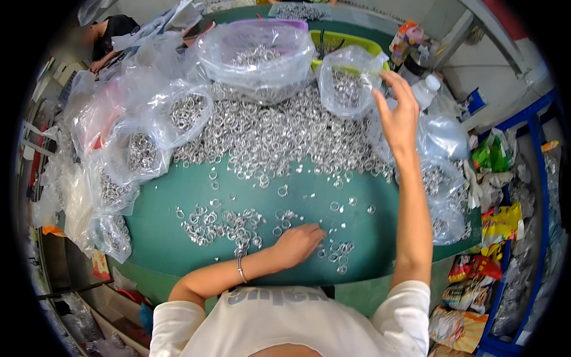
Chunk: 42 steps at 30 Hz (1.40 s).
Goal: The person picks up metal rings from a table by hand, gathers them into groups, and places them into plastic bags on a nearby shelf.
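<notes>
Low over the green table (160, 202), my left hand (298, 245) has its fingers drawn together at the near edge. Anything between its fingertips is too small or hidden to tell. A small group of silver metal rings (340, 253) lies just to its right, and a larger scatter of rings (208, 226) spreads to its left. My right hand (399, 116) is stretched far forward, thumb and fingers apart, beside an open clear plastic bag (333, 98) with rings inside. Below that bag a wide heap of silver rings (267, 134) covers the table's middle.
A large plastic-lined basin (256, 68) and a yellow-green basket (363, 44) stand behind the heap. Filled clear bags (122, 143) line the left side; another bag (440, 202) is at right. Bottles (425, 89) stand far right. A blue rack (538, 208) holds packages. Another person (113, 35) is far left.
</notes>
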Motion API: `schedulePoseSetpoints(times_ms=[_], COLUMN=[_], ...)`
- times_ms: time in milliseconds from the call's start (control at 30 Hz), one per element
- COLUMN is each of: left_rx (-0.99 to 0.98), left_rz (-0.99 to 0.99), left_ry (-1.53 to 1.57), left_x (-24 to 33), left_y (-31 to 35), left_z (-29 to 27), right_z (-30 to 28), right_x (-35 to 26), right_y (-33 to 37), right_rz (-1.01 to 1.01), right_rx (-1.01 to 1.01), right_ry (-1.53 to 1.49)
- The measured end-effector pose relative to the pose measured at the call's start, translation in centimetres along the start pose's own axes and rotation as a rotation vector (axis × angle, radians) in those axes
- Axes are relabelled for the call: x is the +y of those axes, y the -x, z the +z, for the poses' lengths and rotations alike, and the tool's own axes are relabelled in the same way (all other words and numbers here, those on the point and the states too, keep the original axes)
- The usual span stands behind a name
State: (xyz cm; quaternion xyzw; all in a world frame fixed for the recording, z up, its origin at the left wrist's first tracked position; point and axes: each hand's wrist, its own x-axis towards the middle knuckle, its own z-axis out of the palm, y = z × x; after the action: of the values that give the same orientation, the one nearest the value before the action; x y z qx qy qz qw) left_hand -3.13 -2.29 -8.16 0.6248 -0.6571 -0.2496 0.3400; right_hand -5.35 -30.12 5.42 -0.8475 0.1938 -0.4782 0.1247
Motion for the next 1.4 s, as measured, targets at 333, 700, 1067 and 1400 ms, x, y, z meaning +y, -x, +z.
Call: schedulePoseSetpoints(times_ms=[333, 700, 1067, 1400], left_rx=[0.021, -0.037, -0.060, 0.132], left_rz=[-0.034, -0.136, -0.170, -0.199], left_ry=[0.004, 0.211, -0.107, 0.002], left_x=[0.9, 1.1, 3.2, 3.0], left_y=[0.2, 0.1, 4.1, 4.6], left_z=[-0.8, -0.2, -1.1, 0.0], right_z=[-8.5, -10.1, -10.5, -6.5], right_x=[-1.9, -6.8, -7.0, -8.7], right_y=[15.2, 22.9, 24.8, 23.9], right_rz=[0.407, 0.645, 0.536, 0.327], right_rx=[-0.903, -0.844, -0.622, -0.568], right_ry=[-0.214, -0.259, -0.276, -0.203])
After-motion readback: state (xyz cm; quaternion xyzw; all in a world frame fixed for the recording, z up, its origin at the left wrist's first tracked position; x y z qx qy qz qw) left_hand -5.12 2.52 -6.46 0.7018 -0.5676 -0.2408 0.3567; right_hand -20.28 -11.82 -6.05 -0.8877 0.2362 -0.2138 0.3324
